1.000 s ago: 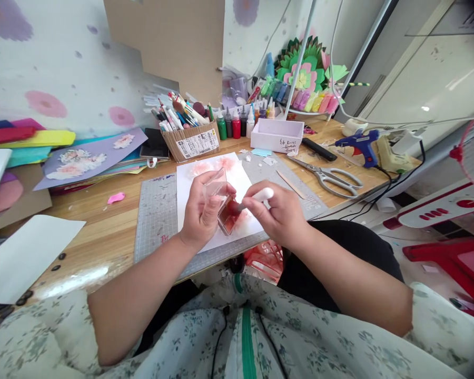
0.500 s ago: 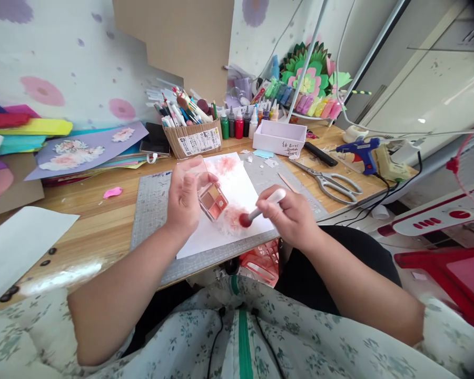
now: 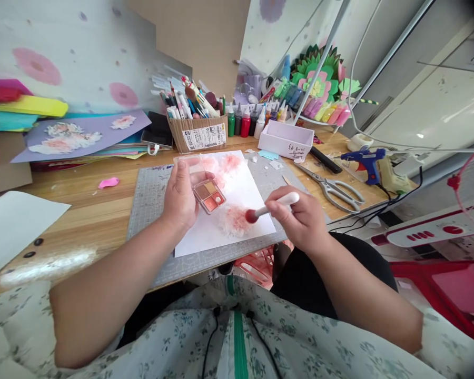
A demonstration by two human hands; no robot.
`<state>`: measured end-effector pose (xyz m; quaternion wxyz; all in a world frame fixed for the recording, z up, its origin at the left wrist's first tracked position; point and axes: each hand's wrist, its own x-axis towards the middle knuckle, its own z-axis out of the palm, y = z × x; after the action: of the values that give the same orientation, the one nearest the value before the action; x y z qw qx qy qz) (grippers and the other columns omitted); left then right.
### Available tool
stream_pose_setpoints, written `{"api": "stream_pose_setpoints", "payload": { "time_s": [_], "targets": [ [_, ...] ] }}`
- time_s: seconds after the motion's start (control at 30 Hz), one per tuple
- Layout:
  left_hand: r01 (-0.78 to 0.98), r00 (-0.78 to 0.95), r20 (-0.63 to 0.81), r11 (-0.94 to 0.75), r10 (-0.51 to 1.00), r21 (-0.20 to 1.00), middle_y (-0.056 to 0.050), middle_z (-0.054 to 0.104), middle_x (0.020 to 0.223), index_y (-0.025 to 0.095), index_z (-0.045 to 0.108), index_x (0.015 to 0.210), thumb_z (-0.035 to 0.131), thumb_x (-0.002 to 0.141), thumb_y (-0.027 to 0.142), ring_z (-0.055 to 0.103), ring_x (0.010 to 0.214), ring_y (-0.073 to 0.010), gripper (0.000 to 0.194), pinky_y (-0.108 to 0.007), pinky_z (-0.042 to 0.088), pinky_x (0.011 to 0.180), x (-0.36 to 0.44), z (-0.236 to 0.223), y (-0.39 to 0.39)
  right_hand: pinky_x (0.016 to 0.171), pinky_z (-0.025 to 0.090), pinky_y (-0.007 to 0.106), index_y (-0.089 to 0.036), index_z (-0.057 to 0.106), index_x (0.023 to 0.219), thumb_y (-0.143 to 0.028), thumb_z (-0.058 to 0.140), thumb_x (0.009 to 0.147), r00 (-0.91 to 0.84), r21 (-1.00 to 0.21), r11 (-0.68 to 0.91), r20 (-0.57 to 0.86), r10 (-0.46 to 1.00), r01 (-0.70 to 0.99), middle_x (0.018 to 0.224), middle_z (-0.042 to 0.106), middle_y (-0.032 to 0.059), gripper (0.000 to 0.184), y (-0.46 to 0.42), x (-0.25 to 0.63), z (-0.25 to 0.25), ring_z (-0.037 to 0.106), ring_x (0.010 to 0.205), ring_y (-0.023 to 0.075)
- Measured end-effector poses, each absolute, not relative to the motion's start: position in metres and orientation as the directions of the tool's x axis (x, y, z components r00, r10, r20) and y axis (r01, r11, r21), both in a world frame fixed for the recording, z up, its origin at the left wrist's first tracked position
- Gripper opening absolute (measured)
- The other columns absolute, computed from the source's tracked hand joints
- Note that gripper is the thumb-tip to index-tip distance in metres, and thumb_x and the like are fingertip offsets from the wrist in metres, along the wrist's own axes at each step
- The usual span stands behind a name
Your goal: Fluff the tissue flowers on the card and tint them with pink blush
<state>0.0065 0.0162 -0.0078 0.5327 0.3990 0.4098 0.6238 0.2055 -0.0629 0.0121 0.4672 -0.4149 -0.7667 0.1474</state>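
My left hand (image 3: 181,197) grips a small clear palette (image 3: 208,193) of red and brown powder pans, held open above a white sheet of paper (image 3: 237,184). My right hand (image 3: 300,216) is closed round a white-handled brush (image 3: 272,204), whose red tip touches a pale pink paper flower (image 3: 233,220) lying on the sheet. The sheet bears pink smudges at its far end and rests on a grey cutting mat (image 3: 154,195).
Behind the mat stand a cardboard box of pens (image 3: 199,134), paint bottles (image 3: 243,122) and a white tray (image 3: 286,141). Scissors (image 3: 332,185) and a blue glue gun (image 3: 363,159) lie at the right. Coloured paper stacks (image 3: 63,137) sit at the left.
My right hand took the brush out of the palette and down onto the paper flower. My left hand tilted the palette level and moved it left.
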Motion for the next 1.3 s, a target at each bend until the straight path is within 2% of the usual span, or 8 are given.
{"api": "stream_pose_setpoints", "payload": {
  "time_s": [0.1,0.23,0.33,0.47,0.6,0.97,1.1,1.3],
  "targets": [
    [-0.342,-0.132,0.04,-0.083,0.991,0.936,-0.006,0.069,0.076,0.022,0.057,0.104,0.047,0.083,0.065,0.067,0.063,-0.021,0.049,-0.031,0.053,0.052,0.006,-0.009,0.016,0.062,0.046,0.024,-0.019,0.061,0.076,-0.028,0.058,0.088,-0.284,-0.593,0.61,0.554,0.783,0.526,0.072,0.069,0.0009,0.016,-0.061,0.203,0.013,0.061,0.065,0.0114],
    [-0.348,-0.134,0.019,-0.065,0.991,0.935,-0.006,0.069,0.077,0.022,0.055,0.105,0.05,0.079,0.069,0.067,0.063,-0.0208,0.054,-0.029,0.053,0.051,0.004,-0.01,0.016,0.055,0.042,0.023,-0.018,0.06,0.077,-0.032,0.054,0.09,-0.111,-0.664,0.503,0.54,0.834,0.553,0.066,0.067,-0.0004,0.02,-0.051,0.199,0.018,0.057,0.057,0.0098],
    [-0.368,-0.137,-0.026,-0.026,0.99,0.93,-0.006,0.069,0.077,0.021,0.055,0.104,0.05,0.078,0.07,0.067,0.062,-0.0204,0.055,-0.028,0.052,0.049,0.001,-0.009,0.018,0.055,0.04,0.022,-0.018,0.06,0.073,-0.035,0.056,0.088,-0.329,-0.66,0.503,0.38,0.864,0.557,0.066,0.068,-0.0002,0.024,-0.033,0.194,0.027,0.055,0.054,0.0086],
    [-0.444,-0.17,-0.212,0.117,0.962,0.888,-0.006,0.068,0.073,0.021,0.055,0.1,0.05,0.08,0.066,0.066,0.06,-0.022,0.05,-0.032,0.053,0.047,-0.002,-0.007,0.022,0.057,0.039,0.022,-0.017,0.056,0.07,-0.036,0.053,0.09,-0.36,-0.706,0.473,0.318,0.877,0.528,0.068,0.071,0.0013,0.028,-0.006,0.186,0.038,0.053,0.055,0.0081],
    [-0.49,-0.171,-0.312,0.194,0.935,0.85,-0.006,0.068,0.072,0.02,0.055,0.099,0.048,0.083,0.065,0.065,0.059,-0.0207,0.048,-0.032,0.054,0.049,-0.004,-0.003,0.024,0.052,0.036,0.02,-0.016,0.06,0.07,-0.034,0.058,0.087,-0.588,-0.691,0.531,0.188,0.787,0.49,0.065,0.07,-0.0003,0.025,0.011,0.185,0.042,0.049,0.05,0.006],
    [-0.444,-0.224,-0.416,0.288,0.881,0.849,-0.01,0.069,0.081,0.017,0.059,0.103,0.043,0.085,0.064,0.067,0.067,-0.0247,0.053,-0.037,0.057,0.048,-0.009,0.001,0.027,0.056,0.044,0.025,-0.022,0.065,0.082,-0.026,0.062,0.085,-0.497,-0.712,0.548,0.316,0.808,0.438,0.074,0.069,-0.0003,0.007,0.017,0.238,0.041,0.059,0.061,0.011],
    [-0.411,-0.238,-0.429,0.31,0.871,0.857,-0.011,0.069,0.082,0.017,0.059,0.103,0.039,0.087,0.064,0.067,0.066,-0.0243,0.054,-0.036,0.057,0.046,-0.008,0.005,0.028,0.06,0.049,0.027,-0.023,0.066,0.086,-0.021,0.064,0.083,-0.685,-0.773,0.56,0.236,0.69,0.297,0.075,0.07,0.0003,0.004,0.018,0.248,0.04,0.063,0.066,0.0137],
    [-0.385,-0.246,-0.431,0.32,0.868,0.866,-0.011,0.067,0.081,0.015,0.057,0.106,0.035,0.088,0.064,0.067,0.063,-0.0244,0.057,-0.036,0.056,0.044,-0.008,0.007,0.03,0.063,0.051,0.029,-0.024,0.066,0.09,-0.017,0.066,0.082,-0.663,-0.793,0.549,0.264,0.7,0.265,0.08,0.07,0.0004,0.011,0.024,0.25,0.035,0.064,0.07,0.014]
  ]
}}
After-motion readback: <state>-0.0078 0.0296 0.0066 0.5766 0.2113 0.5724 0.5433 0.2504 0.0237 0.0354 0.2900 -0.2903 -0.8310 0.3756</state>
